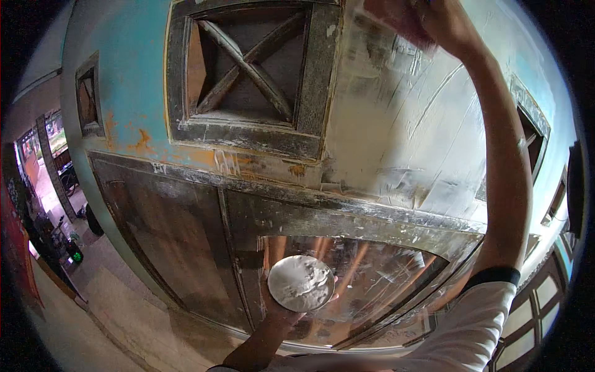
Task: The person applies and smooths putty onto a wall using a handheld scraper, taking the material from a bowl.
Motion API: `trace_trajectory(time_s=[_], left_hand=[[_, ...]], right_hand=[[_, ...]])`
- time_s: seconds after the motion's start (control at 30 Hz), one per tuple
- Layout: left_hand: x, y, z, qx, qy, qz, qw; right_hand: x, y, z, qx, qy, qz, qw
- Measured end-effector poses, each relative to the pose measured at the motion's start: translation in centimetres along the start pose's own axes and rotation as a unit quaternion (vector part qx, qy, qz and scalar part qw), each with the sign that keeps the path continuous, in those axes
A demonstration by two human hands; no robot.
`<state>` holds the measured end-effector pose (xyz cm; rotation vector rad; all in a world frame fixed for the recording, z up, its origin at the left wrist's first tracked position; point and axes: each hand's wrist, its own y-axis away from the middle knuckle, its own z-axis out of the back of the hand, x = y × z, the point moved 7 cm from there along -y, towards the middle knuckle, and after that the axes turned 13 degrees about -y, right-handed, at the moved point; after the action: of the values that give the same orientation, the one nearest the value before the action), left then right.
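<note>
Near the bottom middle, my left hand supports a round shallow dish from beneath, its fingers curled at the rim. White, lumpy paste fills the dish. High at the top right, my right hand grips a flat, dark reddish piece, like a spreader, against the wall. Motion blur and the picture's upper edge hide part of both. Below that hand, the wall bears a grey-white smeared coat with scratches and streaks over darker patches.
A dark wooden vent frame with an X-shaped brace is set in the wall, beside turquoise paint. Beneath runs a worn wooden beam above dark panels. At far left, a tiled floor leads to a bright doorway.
</note>
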<state>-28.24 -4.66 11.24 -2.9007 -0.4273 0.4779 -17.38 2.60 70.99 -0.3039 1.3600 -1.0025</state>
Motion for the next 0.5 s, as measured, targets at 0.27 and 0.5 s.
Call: trace_trajectory(time_s=[0.27, 0.5], left_hand=[[0.5, -0.2, -4.7, 0.104, 0.148, 0.063, 0.981], [-0.3, 0.0, -0.9, 0.006, 0.001, 0.012, 1.000]], right_hand=[[3.4, 1.6, -4.4, 0.179, 0.069, -0.093, 0.977], [-0.2, -1.4, -3.2, 0.110, 0.122, -0.122, 0.979]])
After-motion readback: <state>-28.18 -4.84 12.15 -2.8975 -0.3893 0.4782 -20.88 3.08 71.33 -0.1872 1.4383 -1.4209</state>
